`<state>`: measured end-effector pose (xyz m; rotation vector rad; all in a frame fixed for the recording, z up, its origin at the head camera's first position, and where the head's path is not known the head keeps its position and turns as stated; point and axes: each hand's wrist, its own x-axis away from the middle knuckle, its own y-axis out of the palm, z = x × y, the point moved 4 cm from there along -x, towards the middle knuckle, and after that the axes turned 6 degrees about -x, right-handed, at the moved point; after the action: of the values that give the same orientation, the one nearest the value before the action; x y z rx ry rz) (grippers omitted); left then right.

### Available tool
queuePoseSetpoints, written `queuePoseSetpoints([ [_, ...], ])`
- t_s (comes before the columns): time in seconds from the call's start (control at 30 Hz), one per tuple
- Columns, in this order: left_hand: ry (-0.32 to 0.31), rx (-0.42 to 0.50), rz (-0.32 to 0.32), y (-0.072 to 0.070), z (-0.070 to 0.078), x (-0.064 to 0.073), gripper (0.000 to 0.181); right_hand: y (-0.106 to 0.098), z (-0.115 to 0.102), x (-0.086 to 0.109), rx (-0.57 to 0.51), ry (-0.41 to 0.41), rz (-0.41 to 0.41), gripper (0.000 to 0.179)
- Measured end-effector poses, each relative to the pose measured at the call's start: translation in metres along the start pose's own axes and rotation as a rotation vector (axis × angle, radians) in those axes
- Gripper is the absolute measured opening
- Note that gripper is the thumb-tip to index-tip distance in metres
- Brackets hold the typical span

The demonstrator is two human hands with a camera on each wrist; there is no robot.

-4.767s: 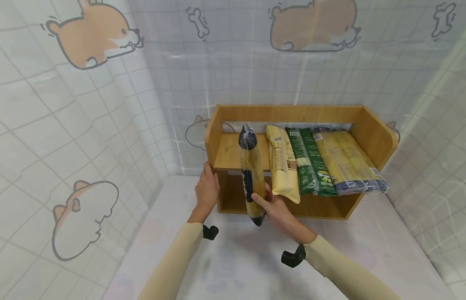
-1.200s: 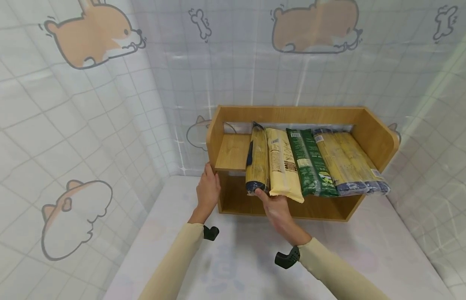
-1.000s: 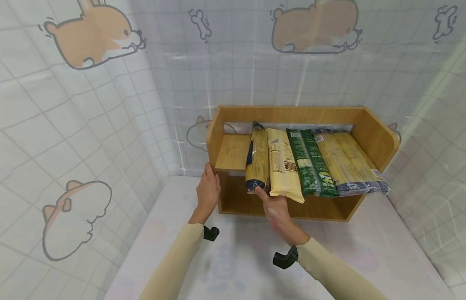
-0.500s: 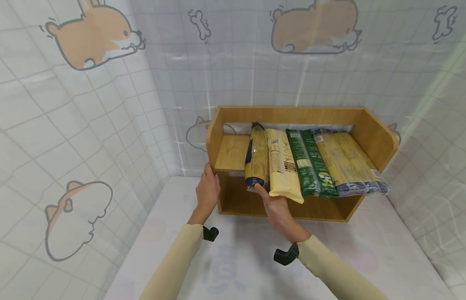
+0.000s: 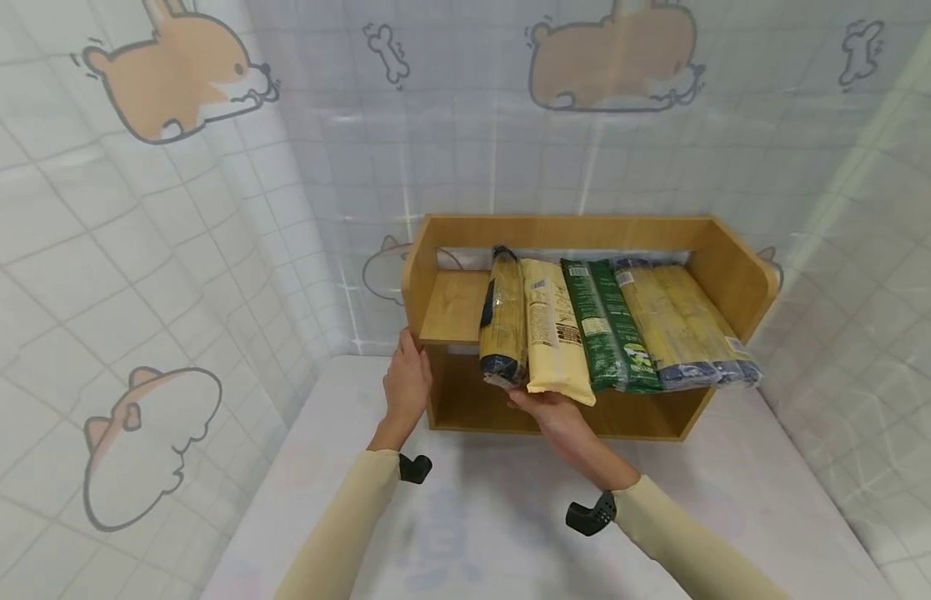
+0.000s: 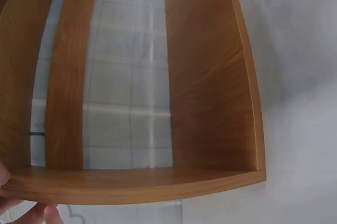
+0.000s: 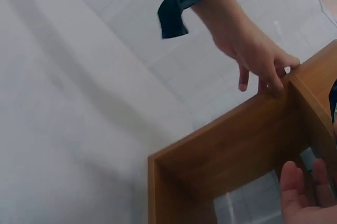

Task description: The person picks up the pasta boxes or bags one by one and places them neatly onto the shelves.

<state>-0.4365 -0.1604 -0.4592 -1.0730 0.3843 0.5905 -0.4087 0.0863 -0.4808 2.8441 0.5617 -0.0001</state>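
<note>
My left hand [image 5: 407,383] grips the front edge of the wooden shelf's left side panel [image 5: 417,287]. In the right wrist view, the thumb and fingers of that left hand [image 7: 253,50] pinch the panel. On the upper board lies a clear pack of spaghetti [image 5: 504,321] with navy ends, its near end over the front edge. Just below that end is my right hand [image 5: 558,417], partly under the cream pack [image 5: 557,342]. The right wrist view shows its fingers [image 7: 293,187] extended and loose, holding nothing.
Right of the cream pack lie a green pasta pack [image 5: 608,325] and clear spaghetti packs [image 5: 675,321], all overhanging the upper board. Bare board [image 5: 456,308] shows at the left. The lower compartment [image 5: 473,400] opens beneath; tiled-pattern sheets [image 5: 232,250] surround the white table [image 5: 450,517].
The spaghetti pack went from my right hand, upright before the shelf, onto the upper board beside the cream pack. My right thumb has since dropped off its end. The left hand keeps its grip.
</note>
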Motion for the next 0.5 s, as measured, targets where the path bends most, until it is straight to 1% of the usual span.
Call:
queuePoseSetpoints([
  [0.1,0.009,0.025,0.014,-0.001,-0.001,0.001,0.034,-0.007,0.001,0.003,0.045,0.016,-0.02,0.028],
  [0.23,0.009,0.089,-0.027,-0.001,-0.004,0.004,0.041,-0.017,-0.003,0.007,0.136,-0.014,0.013,0.028],
  [0.33,-0.013,0.142,-0.05,-0.001,-0.006,0.005,0.047,-0.02,-0.007,0.009,0.204,-0.04,0.013,0.028],
  [0.4,-0.02,0.169,-0.039,-0.003,-0.004,0.005,0.052,-0.019,-0.009,0.011,0.251,-0.029,-0.029,0.027],
  [0.5,-0.006,0.201,0.004,-0.007,0.002,0.004,0.061,-0.014,-0.011,0.015,0.339,-0.007,-0.152,0.025],
])
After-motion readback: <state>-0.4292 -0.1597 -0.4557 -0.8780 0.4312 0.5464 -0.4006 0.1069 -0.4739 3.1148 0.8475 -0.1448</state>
